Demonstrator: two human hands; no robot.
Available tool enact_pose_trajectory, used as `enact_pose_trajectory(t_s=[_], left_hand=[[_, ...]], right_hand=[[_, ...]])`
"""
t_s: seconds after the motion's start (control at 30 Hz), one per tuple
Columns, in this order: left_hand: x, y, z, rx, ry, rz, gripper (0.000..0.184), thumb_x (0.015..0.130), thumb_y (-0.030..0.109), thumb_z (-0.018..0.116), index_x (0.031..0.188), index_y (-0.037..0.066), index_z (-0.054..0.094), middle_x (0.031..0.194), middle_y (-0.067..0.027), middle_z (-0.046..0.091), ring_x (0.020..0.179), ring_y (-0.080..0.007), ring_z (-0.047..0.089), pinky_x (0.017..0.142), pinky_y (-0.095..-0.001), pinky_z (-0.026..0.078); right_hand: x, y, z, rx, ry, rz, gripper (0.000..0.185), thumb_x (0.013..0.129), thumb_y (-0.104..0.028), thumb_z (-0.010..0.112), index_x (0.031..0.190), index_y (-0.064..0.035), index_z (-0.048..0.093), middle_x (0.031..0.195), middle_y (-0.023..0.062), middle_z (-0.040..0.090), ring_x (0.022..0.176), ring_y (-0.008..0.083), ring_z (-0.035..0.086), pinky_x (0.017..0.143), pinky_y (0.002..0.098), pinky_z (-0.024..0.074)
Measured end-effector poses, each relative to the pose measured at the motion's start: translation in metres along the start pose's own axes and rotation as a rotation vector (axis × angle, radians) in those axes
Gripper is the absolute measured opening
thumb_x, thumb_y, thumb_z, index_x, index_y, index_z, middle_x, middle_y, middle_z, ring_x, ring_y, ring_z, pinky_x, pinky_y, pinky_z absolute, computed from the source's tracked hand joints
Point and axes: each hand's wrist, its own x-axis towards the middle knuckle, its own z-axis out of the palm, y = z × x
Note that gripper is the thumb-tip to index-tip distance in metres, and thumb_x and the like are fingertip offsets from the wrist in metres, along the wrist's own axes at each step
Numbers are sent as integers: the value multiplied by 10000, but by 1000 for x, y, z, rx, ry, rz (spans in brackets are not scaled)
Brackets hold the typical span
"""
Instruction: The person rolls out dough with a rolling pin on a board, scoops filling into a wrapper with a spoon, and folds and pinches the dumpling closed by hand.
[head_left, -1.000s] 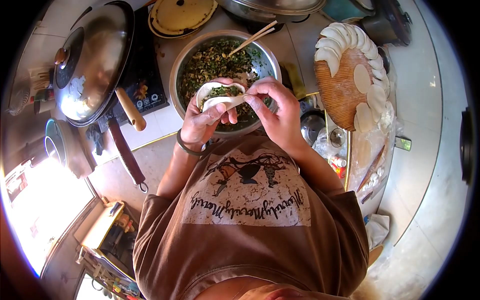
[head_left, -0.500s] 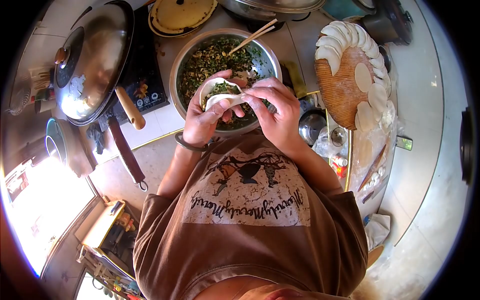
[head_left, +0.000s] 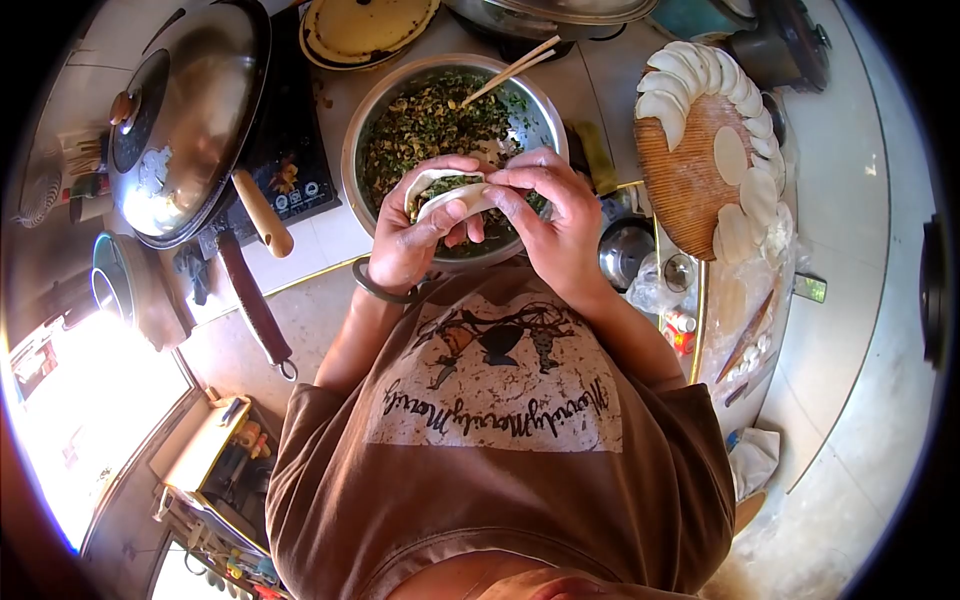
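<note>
Above the near part of a metal bowl [head_left: 352, 150] of chopped green filling [head_left: 420, 125], a half-folded dumpling [head_left: 450, 192] is held between both hands. My left hand [head_left: 415, 225] cups it from the left, thumb on the near side of the wrapper. The fingers of my right hand [head_left: 545, 200] pinch the wrapper's right end. Green filling shows in the opening between the two wrapper edges. Chopsticks [head_left: 510, 72] rest in the bowl, leaning on its far right rim.
A round board [head_left: 665, 180] with several dumplings and flat wrappers [head_left: 730, 155] lies to the right. On the left stand a lidded pan [head_left: 190, 120] with its handle pointing toward me and a black cooktop [head_left: 290, 150]. A yellow lid [head_left: 365, 30] sits behind.
My right fingers have moved slightly left along the wrapper, and its opening has narrowed. My left hand still cups the dumpling.
</note>
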Motion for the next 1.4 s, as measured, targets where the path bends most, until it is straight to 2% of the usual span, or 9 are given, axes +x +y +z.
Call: enact_pose_trajectory(t_s=[0.17,0.33,0.57,0.67,0.77,0.87,1.1,1.2,1.4], left_hand=[[2,0,2,17,10,6,466,957,144,683,1387,25,549,1212,-136,691,761,-144,672,610,-219,487],[2,4,-2,37,-29,10,489,955,142,687,1408,26,543,1203,-119,694,779,-141,673,640,-223,505],[0,5,-4,157,-54,-27,508,938,92,709,1414,25,546,1175,-80,694,809,-134,675,688,-219,510],[-1,4,-7,173,-88,-47,496,934,79,713,1402,24,557,1162,-73,696,827,-136,676,685,-221,508],[-1,6,-5,105,-96,-21,486,938,81,710,1398,23,562,1144,-74,698,828,-139,678,684,-221,507],[-2,8,-3,83,-98,-27,490,935,86,713,1397,22,563,1129,-75,697,826,-143,679,681,-222,505],[-1,10,2,109,-85,-43,505,942,95,701,1416,22,545,1117,-71,691,819,-144,678,674,-220,502],[-2,14,6,126,-79,-63,548,943,96,698,1453,28,510,1138,-73,686,817,-141,678,673,-218,502],[-2,18,6,151,-103,-79,620,941,104,706,1503,37,454,1193,-75,668,806,-135,680,671,-218,506]], right_hand=[[-2,2,5,33,64,-30,128,843,4,757,962,9,710,951,113,661,831,239,668,740,339,533],[3,-7,0,49,60,-7,208,815,-28,795,1006,-17,714,1021,105,641,857,243,660,747,332,533],[7,-7,-9,-350,-46,-333,237,773,-124,793,996,-79,727,1026,85,608,826,242,636,777,378,492],[7,-5,-11,-289,-83,-295,226,783,-107,795,994,-69,725,1010,98,621,842,261,643,770,376,505],[7,-12,-10,-65,0,-130,225,787,-85,799,994,-48,720,984,116,632,863,284,648,764,384,519],[4,-7,-11,-34,-73,-69,220,794,-66,800,990,-23,710,961,130,639,868,298,653,750,382,530],[0,1,-5,-71,-22,-160,162,817,-27,773,961,-11,702,922,111,644,818,280,651,720,367,524],[0,5,-5,-190,16,-290,191,806,-47,790,981,-16,720,906,98,647,800,278,650,716,362,523],[4,-2,-11,-124,-68,-153,303,769,-92,825,1056,-31,752,951,99,647,865,276,640,766,376,515]])
